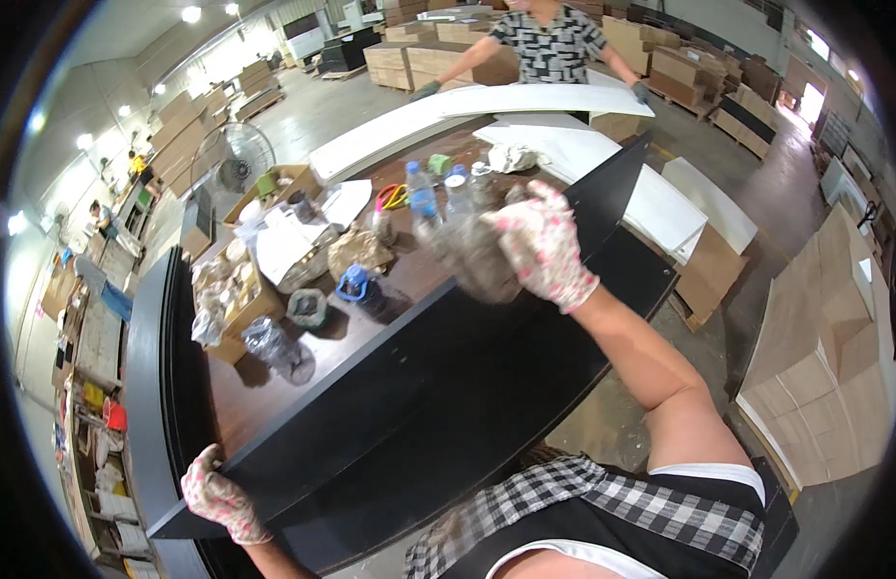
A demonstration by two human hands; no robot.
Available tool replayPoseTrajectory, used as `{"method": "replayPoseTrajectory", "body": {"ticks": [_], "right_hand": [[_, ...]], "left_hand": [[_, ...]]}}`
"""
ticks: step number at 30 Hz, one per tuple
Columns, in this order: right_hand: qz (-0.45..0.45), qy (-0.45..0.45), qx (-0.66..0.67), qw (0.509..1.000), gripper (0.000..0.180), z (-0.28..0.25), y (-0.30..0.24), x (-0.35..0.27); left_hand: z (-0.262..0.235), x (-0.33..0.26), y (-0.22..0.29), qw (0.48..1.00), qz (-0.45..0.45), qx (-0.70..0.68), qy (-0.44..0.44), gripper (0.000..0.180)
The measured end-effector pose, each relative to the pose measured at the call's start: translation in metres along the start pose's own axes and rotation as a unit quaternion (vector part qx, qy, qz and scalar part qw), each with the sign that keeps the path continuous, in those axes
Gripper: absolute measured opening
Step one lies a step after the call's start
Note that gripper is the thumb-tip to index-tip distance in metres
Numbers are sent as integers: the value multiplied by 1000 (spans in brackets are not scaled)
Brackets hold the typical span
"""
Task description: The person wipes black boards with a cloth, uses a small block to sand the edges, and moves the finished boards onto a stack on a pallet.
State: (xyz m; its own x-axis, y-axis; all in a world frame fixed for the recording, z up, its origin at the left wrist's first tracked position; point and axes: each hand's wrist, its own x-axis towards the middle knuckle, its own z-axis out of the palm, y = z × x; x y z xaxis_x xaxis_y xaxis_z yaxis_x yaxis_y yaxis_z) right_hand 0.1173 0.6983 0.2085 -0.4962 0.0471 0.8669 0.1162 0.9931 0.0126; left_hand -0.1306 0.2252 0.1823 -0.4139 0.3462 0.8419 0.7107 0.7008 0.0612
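My left hand (224, 497), in a white glove with pink spots, grips the near left end of a long black panel (400, 386). Its fingers curl over the panel's upper edge. In a matching glove, my right hand (546, 251) is raised over the panel's far part and closed on a grey-brown rag (479, 259). The rag is blurred, and whether it touches the panel I cannot tell. Beyond the panel's edge, a blue-capped bottle (359, 280), a dark cup (308, 309) and a clear plastic-wrapped container (279, 349) stand on the brown tabletop (409, 261).
An open cardboard box (240, 299) of small parts sits on the table's left, near stacked black panels (158, 386). Further back are water bottles (421, 193) and white boards (564, 99), touched by a gloved co-worker (549, 43). Cardboard stacks (825, 357) stand at right.
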Motion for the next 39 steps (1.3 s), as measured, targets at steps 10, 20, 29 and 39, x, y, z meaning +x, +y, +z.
{"method": "replayPoseTrajectory", "body": {"ticks": [10,20,29,39], "right_hand": [[319,88,-38,943,46,-79,359,-84],[335,217,-82,913,40,-108,397,-107],[-136,46,37,989,22,-10,110,-16],[-106,-40,149,982,30,-5,2,29]], "left_hand": [[5,-9,-17,998,-19,30,-53,39],[18,1,-8,992,-70,69,-73,39],[3,35,57,990,29,-44,-130,29],[0,39,112,992,-9,-54,-113,27]]}}
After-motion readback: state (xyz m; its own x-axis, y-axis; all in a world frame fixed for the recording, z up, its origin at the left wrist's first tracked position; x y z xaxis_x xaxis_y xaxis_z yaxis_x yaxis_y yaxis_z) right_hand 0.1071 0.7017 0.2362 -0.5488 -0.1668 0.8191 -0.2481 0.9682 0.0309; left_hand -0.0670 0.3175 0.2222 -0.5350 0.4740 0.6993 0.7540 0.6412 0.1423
